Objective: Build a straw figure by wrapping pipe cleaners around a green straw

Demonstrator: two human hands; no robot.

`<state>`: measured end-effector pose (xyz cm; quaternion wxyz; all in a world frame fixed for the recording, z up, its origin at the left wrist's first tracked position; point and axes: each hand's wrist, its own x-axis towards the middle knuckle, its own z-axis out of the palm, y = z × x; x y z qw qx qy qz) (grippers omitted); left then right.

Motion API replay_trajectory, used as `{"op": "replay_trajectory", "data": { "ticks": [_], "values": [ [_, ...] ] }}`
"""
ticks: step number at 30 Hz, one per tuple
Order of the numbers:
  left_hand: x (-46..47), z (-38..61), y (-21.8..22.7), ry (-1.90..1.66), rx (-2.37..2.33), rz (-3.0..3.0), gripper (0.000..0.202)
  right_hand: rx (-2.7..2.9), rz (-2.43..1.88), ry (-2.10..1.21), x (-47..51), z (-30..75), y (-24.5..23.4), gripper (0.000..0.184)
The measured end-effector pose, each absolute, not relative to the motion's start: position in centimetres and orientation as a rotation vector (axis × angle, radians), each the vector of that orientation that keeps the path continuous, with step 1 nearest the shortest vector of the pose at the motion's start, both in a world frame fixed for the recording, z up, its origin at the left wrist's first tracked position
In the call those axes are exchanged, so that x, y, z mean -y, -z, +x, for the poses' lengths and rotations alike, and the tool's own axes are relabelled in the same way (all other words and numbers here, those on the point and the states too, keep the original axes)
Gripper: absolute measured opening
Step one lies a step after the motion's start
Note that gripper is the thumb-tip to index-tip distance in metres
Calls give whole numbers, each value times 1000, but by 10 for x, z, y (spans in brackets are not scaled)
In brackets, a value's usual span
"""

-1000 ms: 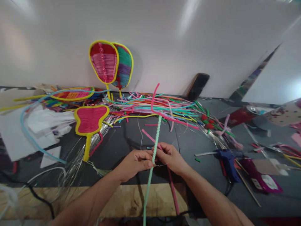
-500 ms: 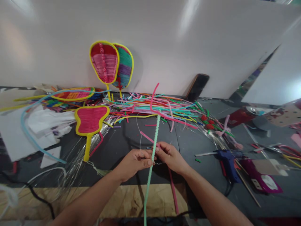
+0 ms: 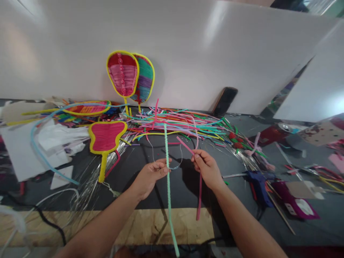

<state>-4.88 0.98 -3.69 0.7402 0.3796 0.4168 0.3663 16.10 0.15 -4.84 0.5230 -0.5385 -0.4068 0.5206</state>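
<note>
My left hand (image 3: pixel 154 175) is closed on a long mint-green pipe cleaner (image 3: pixel 167 150), pinched between thumb and fingers. The green strand looks twisted along its upper part and hangs down past the table's front edge. A thin wire (image 3: pixel 180 157) curves out from beside that pinch. To the right, my right hand (image 3: pixel 206 166) pinches a pink pipe cleaner (image 3: pixel 199 200); one end points up and left, the other hangs below the hand. The two hands are apart. A yellow-edged pink fan (image 3: pixel 106 138) lies left of my left hand.
Several coloured pipe cleaners (image 3: pixel 177 123) lie heaped behind the hands. Two fans (image 3: pixel 123 75) lean on the white board. At right are a phone (image 3: pixel 225 102), a red can (image 3: pixel 271 136), a blue glue gun (image 3: pixel 259 186) and a purple box (image 3: pixel 298 204). Wires spread at left.
My right hand has drawn away to the right with the pink pipe cleaner. My left hand has shifted slightly left and up, still pinching the green one.
</note>
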Motion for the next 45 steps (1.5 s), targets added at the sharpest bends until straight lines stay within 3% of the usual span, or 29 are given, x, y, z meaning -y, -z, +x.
{"op": "replay_trajectory", "data": {
  "ticks": [11,22,28,39,45],
  "values": [
    [-9,-49,45,-808,-859,819,24,901,-1229,-1078,-9,181,34,20],
    [-8,-49,42,-851,-847,758,29,1122,-1338,-1025,-21,185,13,23],
    [-5,-48,37,-829,-826,692,32,1246,-1500,-1276,-5,170,21,27],
    [1,-45,44,-766,-795,761,26,1480,-1190,-1303,13,125,30,13],
    [4,-43,45,-695,-783,772,26,1451,-1072,-1413,16,128,37,15]
  ]
}}
